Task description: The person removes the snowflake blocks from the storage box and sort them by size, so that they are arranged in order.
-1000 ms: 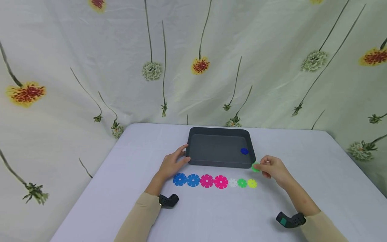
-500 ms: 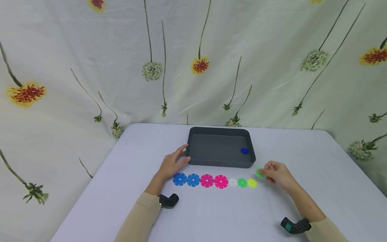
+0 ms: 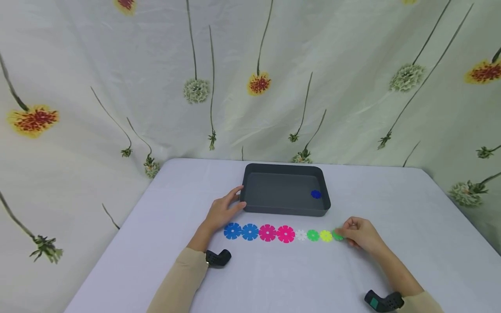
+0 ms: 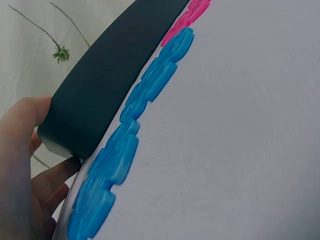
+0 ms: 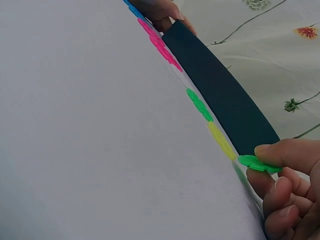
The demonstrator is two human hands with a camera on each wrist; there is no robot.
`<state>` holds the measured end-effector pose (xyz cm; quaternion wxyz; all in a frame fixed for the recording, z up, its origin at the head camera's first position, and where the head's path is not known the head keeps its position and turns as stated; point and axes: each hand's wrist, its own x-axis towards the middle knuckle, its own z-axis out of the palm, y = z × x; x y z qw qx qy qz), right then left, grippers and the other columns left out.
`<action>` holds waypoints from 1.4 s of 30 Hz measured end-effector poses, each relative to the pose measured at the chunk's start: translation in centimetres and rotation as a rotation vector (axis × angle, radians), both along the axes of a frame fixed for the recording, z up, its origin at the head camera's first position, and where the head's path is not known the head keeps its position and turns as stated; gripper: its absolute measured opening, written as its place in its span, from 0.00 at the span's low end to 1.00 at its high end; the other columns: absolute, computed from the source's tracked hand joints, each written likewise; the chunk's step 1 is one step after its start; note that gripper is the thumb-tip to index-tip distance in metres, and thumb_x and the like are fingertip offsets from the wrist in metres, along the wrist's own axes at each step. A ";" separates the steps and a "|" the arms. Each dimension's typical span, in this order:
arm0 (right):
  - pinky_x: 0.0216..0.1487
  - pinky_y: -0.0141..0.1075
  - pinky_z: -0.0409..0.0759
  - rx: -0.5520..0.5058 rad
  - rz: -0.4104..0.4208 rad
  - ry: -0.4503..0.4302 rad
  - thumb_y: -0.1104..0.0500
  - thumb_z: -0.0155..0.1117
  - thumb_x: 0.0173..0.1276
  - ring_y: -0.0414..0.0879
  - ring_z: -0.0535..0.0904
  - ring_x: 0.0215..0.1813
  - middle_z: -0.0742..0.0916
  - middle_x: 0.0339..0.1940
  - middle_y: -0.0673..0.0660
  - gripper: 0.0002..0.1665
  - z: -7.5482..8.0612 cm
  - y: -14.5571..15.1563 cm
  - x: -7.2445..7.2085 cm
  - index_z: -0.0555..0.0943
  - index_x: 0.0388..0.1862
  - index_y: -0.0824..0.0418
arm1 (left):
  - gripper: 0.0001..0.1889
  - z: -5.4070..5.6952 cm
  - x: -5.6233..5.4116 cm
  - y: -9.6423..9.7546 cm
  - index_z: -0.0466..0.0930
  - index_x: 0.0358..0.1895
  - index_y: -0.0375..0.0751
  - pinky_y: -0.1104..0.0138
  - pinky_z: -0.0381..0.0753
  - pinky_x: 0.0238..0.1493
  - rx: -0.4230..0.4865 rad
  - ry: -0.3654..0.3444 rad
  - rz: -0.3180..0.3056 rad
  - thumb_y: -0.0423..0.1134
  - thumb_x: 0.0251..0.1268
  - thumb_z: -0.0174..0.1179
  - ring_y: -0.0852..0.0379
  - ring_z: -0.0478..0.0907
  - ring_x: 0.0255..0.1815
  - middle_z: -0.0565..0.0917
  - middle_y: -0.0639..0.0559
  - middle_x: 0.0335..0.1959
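Observation:
My right hand (image 3: pixel 362 235) pinches a green flower-shaped plastic disc (image 5: pixel 252 162) between thumb and fingers, tilted at the right end of a row of discs. It is close beside the yellow disc (image 3: pixel 326 236); whether they touch I cannot tell. Leftward the row continues with a green disc (image 3: pixel 313 235), a white disc (image 3: pixel 301 235), two pink discs (image 3: pixel 268 233) and two blue discs (image 4: pixel 105 175). At the front left corner of a dark grey tray (image 3: pixel 285 212), my left hand (image 3: pixel 223 212) grips the wall with thumb and fingers. The tray holds one dark blue disc (image 3: pixel 315 194).
A white cloth covers the table (image 3: pixel 274 278). Behind it hangs a pale curtain (image 3: pixel 156 52) printed with flowers. Black wrist cameras (image 3: pixel 218 258) are strapped to both forearms.
My right hand has carried the green disc from near the tray's front right corner toward me, down to the right end of the row. My left hand stays at the tray.

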<state>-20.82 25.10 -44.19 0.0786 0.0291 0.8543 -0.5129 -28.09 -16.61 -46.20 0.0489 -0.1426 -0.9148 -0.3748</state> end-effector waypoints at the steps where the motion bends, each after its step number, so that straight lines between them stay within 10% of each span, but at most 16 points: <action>1: 0.16 0.30 0.65 -0.001 -0.004 -0.002 0.57 0.72 0.60 0.40 0.67 0.16 0.75 0.13 0.49 0.15 0.0 -0.1 0.1 0.74 0.29 0.63 | 0.34 0.0 0.0 0.0 0.61 0.75 0.58 0.36 0.51 0.68 -0.001 0.001 0.001 0.60 0.68 0.53 0.39 0.64 0.70 0.76 0.44 0.64; 42: 0.20 0.33 0.67 0.248 -0.036 0.060 0.52 0.74 0.58 0.43 0.69 0.19 0.76 0.16 0.51 0.18 0.1 -0.5 0.9 0.77 0.27 0.64 | 0.33 -0.1 0.0 0.0 0.61 0.75 0.57 0.37 0.52 0.67 -0.001 0.006 -0.007 0.59 0.69 0.53 0.39 0.65 0.70 0.76 0.44 0.64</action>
